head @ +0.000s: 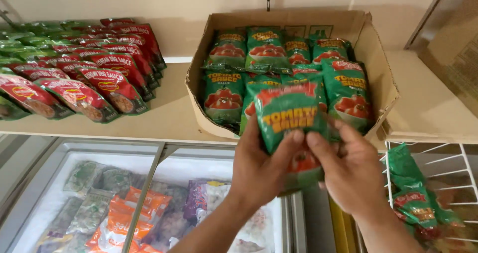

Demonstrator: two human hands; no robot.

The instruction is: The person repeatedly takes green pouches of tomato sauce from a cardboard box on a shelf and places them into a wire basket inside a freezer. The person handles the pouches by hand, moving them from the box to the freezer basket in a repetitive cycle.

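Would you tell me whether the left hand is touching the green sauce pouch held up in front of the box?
Touching: the head view shows the left hand with its thumb pressed on the green sauce pouch.

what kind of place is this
Most likely a small grocery shop. Both hands, left hand and right hand, hold a green sauce pouch over an open carton of them; red pouches line the shelf, above a glass-topped freezer.

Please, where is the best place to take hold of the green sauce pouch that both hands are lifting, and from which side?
The green sauce pouch is soft and stands upright, so probably by its lower half, from below and both sides. The left hand and right hand already have this grip, thumbs on the front face, leaving the top free.
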